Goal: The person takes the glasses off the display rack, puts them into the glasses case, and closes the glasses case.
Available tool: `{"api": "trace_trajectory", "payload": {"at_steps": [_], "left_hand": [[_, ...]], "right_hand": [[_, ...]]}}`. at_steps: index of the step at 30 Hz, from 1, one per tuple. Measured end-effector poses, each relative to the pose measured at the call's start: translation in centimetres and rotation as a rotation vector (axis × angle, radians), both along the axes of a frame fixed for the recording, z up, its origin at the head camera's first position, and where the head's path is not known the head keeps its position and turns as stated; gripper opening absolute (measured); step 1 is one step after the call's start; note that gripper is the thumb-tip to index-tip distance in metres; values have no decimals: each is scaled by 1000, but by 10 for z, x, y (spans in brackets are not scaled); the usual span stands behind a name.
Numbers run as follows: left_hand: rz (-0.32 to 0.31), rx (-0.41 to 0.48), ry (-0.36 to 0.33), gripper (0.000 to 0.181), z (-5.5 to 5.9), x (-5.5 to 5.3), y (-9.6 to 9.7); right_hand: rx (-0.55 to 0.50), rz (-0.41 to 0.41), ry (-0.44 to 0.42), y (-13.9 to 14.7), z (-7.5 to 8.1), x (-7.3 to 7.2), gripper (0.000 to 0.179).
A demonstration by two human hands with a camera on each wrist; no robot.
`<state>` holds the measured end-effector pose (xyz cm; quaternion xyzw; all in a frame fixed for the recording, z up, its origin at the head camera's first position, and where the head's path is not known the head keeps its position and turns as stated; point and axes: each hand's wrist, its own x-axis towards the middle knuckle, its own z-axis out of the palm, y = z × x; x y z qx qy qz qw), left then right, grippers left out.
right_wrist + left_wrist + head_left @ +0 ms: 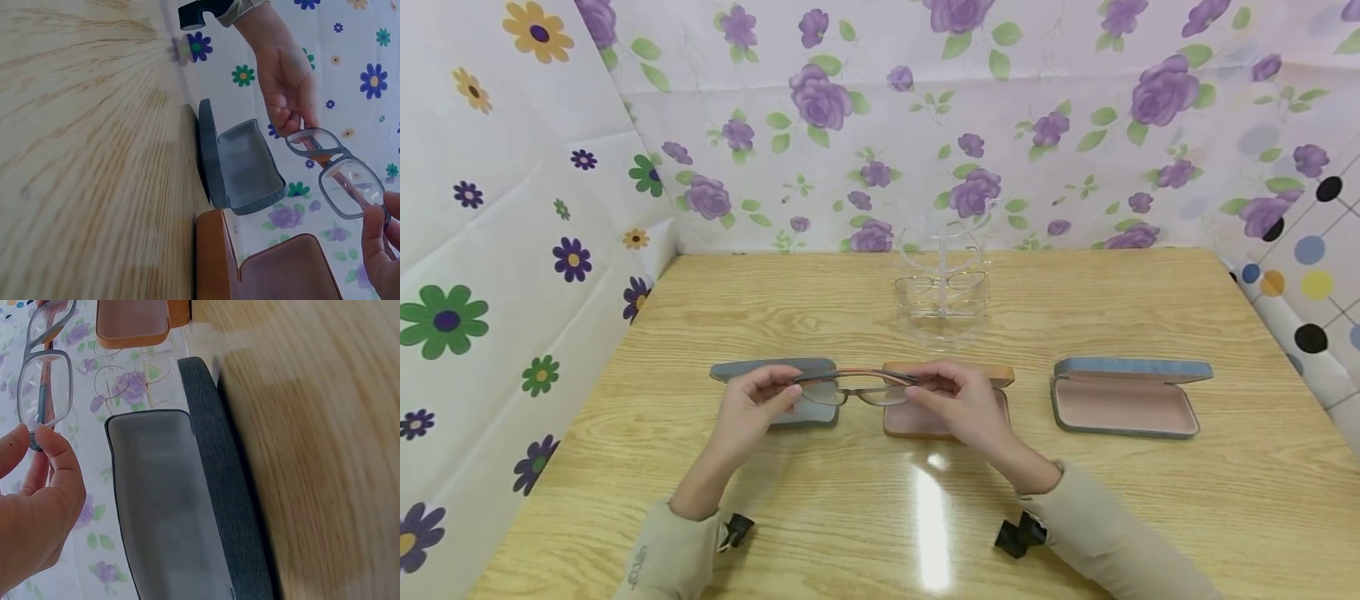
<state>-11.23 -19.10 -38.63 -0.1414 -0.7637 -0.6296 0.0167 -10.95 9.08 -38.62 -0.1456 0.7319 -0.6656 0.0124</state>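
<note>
A person's left hand point(751, 407) and right hand point(961, 402) pinch opposite ends of gray-framed eyeglasses point(853, 392) above a gray glasses case point(811, 412) and orange glasses case point(912, 422), both open on the bench point(587, 508).

1. A slate case point(162, 494), an orange case point(913, 422) and a blue case point(1123, 406) are making three glasses cases.
2. A left hand point(754, 402) and a right hand point(961, 402), two altogether, are holding one pair of glasses point(880, 395).
3. One clear stand point(942, 252) is bearing at least two pairs, an upper pair point(914, 285) and a lower pair point(966, 307).
4. One counter point(850, 525) is showing.
5. A rose sheet point(917, 125), a daisy sheet point(512, 133) and a dotted sheet point(1317, 285) are making three patterned coverings.
</note>
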Motion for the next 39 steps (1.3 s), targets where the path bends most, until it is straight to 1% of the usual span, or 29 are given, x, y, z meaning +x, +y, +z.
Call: {"api": "trace_trajectory", "payload": {"at_steps": [3,7,10,15,18,21,25,28,31,33,35,39], "left_hand": [[17,-1,-2,18,0,0,-4],[34,-2,-13,19,-1,2,-9],[44,1,-34,20,-4,5,-11],[71,-36,-63,19,-6,10,-16],[93,-64,-72,19,-6,12,-21],[109,-67,-86,21,-5,14,-26],[119,-55,-92,23,-3,16,-32],[120,-55,-87,24,-2,17,-36],[116,-60,-87,25,-3,17,-41],[115,-52,-100,26,-4,17,-45],[116,-43,-116,27,-4,17,-47],[121,-20,-143,30,-5,15,-52]], "right_hand": [[-5,14,-14,-5,0,0,24],[-10,22,-6,-10,-2,-1,23],[-8,33,6,-12,-5,-1,23],[-17,61,24,-18,-10,0,22],[-16,67,29,-23,-12,0,21],[3,64,15,-29,-12,0,19],[7,74,-23,-36,-12,1,18],[-14,92,-68,-41,-1,4,18],[-28,101,-108,-46,1,4,18],[-17,96,-105,-50,-1,2,17],[-9,88,-98,-53,-8,-2,16],[2,79,-62,-59,-10,-4,14]]}}
